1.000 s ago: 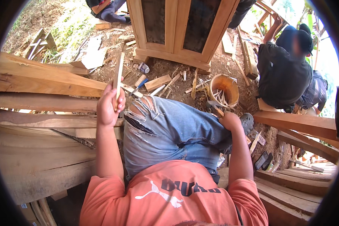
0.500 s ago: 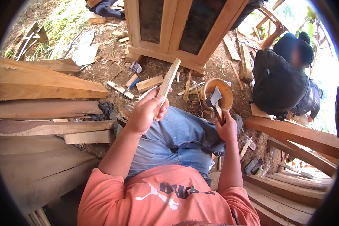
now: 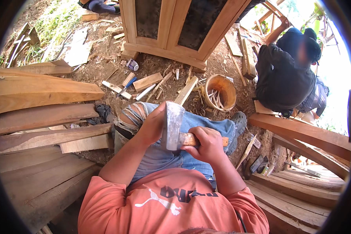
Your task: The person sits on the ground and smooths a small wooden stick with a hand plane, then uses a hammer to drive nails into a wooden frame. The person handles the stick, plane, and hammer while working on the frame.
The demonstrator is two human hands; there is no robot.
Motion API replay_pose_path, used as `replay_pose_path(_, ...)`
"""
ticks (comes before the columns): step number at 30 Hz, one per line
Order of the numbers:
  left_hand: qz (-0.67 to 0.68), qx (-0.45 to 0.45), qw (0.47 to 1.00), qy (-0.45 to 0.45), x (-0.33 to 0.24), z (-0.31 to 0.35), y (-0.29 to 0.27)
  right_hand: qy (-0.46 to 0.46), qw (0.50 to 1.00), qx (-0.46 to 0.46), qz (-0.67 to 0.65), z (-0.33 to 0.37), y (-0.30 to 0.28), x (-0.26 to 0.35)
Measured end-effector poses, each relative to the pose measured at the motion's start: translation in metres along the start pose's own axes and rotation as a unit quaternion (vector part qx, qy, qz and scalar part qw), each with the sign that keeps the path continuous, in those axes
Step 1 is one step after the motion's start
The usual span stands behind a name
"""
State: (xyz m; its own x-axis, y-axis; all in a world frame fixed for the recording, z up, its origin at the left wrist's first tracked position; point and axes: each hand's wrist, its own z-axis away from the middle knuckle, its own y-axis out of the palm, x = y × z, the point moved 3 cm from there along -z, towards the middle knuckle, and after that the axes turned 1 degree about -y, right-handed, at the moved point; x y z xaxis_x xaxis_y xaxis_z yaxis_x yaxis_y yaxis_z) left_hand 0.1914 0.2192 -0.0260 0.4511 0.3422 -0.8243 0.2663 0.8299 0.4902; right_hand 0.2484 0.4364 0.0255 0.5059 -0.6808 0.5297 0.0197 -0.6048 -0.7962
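My left hand is closed round the near end of a pale, narrow piece of wood that points away from me above my knee. The hatchet's wide grey head hides part of the left fingers and the wood's lower end. My right hand grips the short wooden handle of the hatchet, close behind its head. The hatchet is raised in front of my lap, its head right beside my left hand. From this angle I cannot tell whether its edge touches the wood.
Ahead stands a wooden panelled door. A bucket holds wood slivers. A blue-handled chisel and offcuts lie on the littered ground. Planks are stacked left, beams right. Another person crouches at the right.
The hatchet has come up and left from over the bucket to beside my left hand. My left hand and the wood have lowered slightly, the wood now leaning farther forward.
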Motion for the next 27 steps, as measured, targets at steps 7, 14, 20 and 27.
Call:
replay_pose_path(7,-0.012,0.010,0.995,0.096,-0.005,0.004,0.013,0.035,0.999,0.014,0.029,-0.004,-0.001,-0.005)
replay_pose_path(14,-0.053,0.025,0.994,0.096,-0.003,0.000,0.008,0.025,0.999,0.033,0.034,-0.007,-0.008,0.001)
replay_pose_path(20,0.229,0.243,0.941,0.051,0.005,-0.009,-0.002,0.060,0.995,0.034,0.067,-0.023,-0.018,-0.003)
replay_pose_path(27,0.019,0.053,0.997,0.047,0.004,0.002,-0.006,0.087,0.992,0.052,0.070,-0.034,-0.018,0.004)
